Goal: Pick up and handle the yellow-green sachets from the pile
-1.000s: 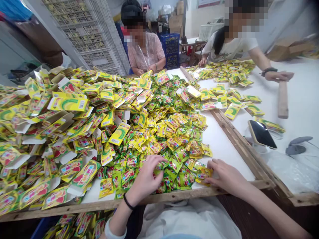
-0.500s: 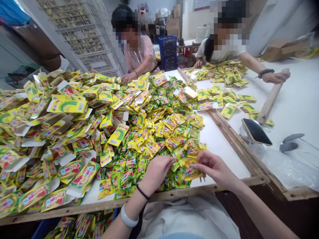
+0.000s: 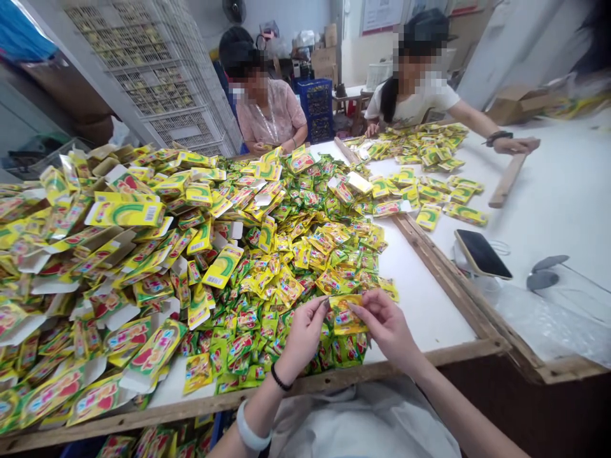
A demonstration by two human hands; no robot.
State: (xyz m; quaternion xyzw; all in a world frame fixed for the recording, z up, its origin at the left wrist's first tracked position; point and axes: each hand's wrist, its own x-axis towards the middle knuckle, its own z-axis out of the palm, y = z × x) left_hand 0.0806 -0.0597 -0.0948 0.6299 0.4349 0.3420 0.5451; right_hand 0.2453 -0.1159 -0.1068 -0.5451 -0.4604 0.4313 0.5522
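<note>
A small yellow packet with colourful print is held up over the near edge of the pile. My right hand pinches its right side between thumb and fingers. At the packet's upper left corner, the thumb and fingers of my left hand are closed on its edge. Beneath and behind both hands lies a heap of green and yellow packets. Left of that heap, yellow printed cardboard boxes are piled high, many with open flaps.
Wooden strips edge and divide the white table. To the right lie a phone and sunglasses. Two people sit across; one has a hand on a wooden bar. Crates stand behind, and a blue bin of packets is below.
The yellow packet has been raised and brought left, between my hands. My left fingers, earlier apart from it, now meet its edge. The person across at left has drawn a hand back.
</note>
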